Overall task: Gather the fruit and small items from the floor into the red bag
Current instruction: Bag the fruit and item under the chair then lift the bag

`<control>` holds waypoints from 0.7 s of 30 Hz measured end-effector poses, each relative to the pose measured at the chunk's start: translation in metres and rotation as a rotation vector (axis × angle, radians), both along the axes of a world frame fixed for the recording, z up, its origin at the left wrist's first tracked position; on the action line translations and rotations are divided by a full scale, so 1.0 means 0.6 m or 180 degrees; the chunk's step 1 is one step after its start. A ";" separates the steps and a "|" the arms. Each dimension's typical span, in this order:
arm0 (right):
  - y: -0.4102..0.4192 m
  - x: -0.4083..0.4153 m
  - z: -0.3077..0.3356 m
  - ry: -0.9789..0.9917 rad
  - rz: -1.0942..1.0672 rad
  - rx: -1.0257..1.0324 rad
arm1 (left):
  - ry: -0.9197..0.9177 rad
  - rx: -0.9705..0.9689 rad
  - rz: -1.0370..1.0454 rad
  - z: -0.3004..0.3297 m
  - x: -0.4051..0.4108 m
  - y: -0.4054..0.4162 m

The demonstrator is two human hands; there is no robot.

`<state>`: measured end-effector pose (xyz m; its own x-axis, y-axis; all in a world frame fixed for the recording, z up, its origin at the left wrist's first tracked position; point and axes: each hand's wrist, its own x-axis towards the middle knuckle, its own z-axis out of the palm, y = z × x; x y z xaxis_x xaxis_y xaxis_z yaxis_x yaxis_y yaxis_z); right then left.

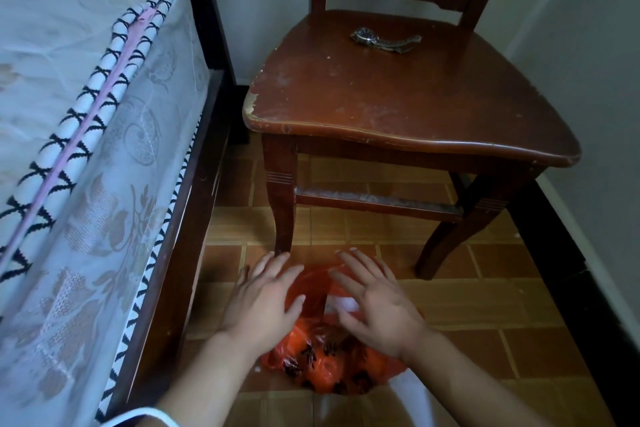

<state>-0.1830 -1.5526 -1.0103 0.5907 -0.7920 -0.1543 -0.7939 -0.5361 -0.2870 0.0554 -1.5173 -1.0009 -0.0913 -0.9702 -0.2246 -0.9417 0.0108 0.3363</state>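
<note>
The red bag [322,366] lies crumpled on the floor [485,305], long axis running toward the chair [398,97]. Left hand [265,302] and right hand [375,302] hover above, fingers spread, holding nothing.

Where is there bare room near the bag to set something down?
Bare tiles lie right of the red bag, between the chair leg and the dark skirting. The chair seat is bare in front of the watch. It is crowded between the bed and bag, where the left hand and right hand hover.
</note>
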 end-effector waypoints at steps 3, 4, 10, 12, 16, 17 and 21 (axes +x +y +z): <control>-0.018 0.003 0.052 -0.0149 -0.0042 -0.0240 | 0.0210 -0.0421 0.0109 0.041 -0.001 -0.016; -0.025 0.006 0.068 -0.0217 -0.0051 -0.0304 | 0.0258 -0.0532 0.0125 0.053 0.000 -0.020; -0.044 0.025 0.161 -0.0429 -0.0015 -0.0518 | 0.0504 -0.1247 0.0256 0.131 0.014 -0.031; -0.045 0.031 0.198 -0.0605 0.0091 -0.0690 | 0.0619 -0.1525 0.0296 0.161 0.016 -0.038; -0.070 0.041 0.290 -0.1153 0.0366 -0.1241 | 0.0804 -0.1833 0.0354 0.210 0.019 -0.051; -0.085 0.043 0.313 -0.1213 0.0404 -0.1367 | 0.0816 -0.1877 0.0353 0.220 0.020 -0.055; -0.176 0.054 0.380 -0.0977 0.0180 -0.1595 | 0.0836 -0.2037 0.0364 0.244 0.029 -0.067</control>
<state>-0.1504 -1.6581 -0.7824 0.5926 -0.6902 0.4152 -0.6807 -0.7047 -0.2000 0.0726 -1.5575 -0.8543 0.0463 -0.9112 0.4094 -0.8372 0.1882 0.5135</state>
